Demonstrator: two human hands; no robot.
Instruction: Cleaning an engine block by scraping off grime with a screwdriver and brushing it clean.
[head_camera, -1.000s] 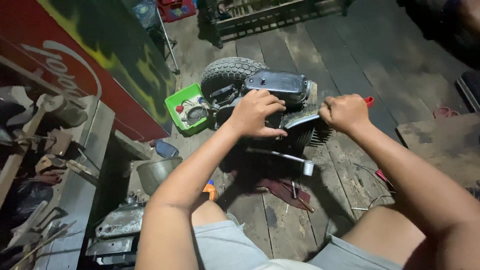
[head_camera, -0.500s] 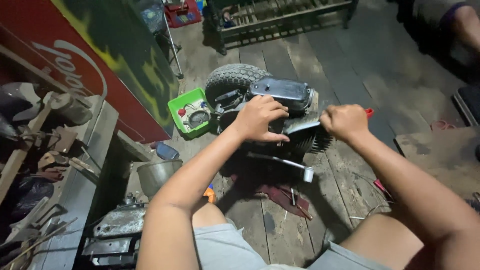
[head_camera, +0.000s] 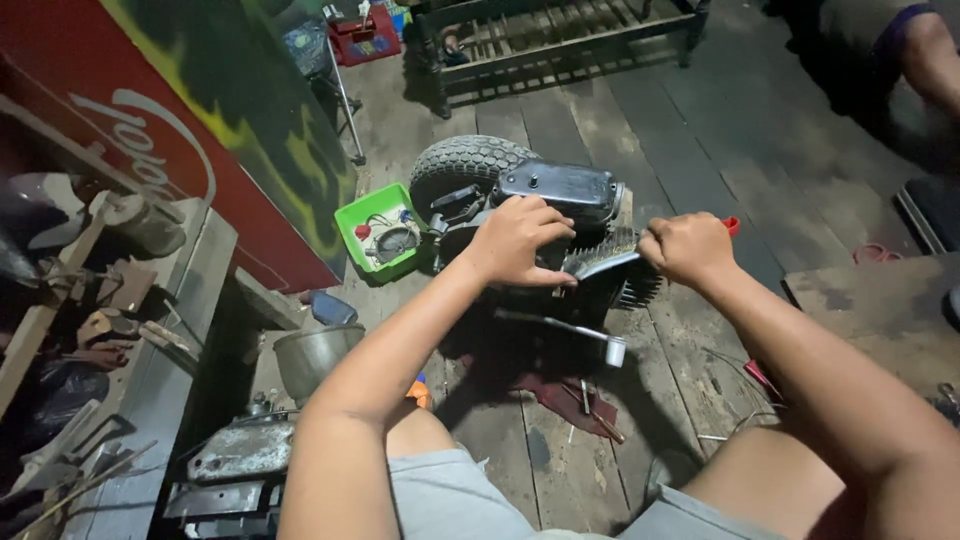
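A dark motorcycle engine (head_camera: 560, 190) rests on a wooden plank floor, against a small tyre (head_camera: 465, 165). My left hand (head_camera: 515, 240) lies palm-down on the engine's middle, fingers curled over its edge. My right hand (head_camera: 688, 247) is shut around a red-handled tool (head_camera: 731, 226) whose metal shaft (head_camera: 600, 265) reaches left to the finned cylinder (head_camera: 625, 275). A chrome lever (head_camera: 570, 330) sticks out below the engine.
A green tray (head_camera: 352, 222) of small parts stands left of the tyre. A metal bowl (head_camera: 310, 355) and an engine cover (head_camera: 240, 450) lie near my left knee. Red rag (head_camera: 570, 395) with small tools lies below the engine. A cluttered shelf (head_camera: 110, 330) runs along the left; a wooden bench (head_camera: 560, 30) stands behind.
The view has shifted slightly, so the engine sits lower in frame. Both hands stay on the engine and tool with little movement.
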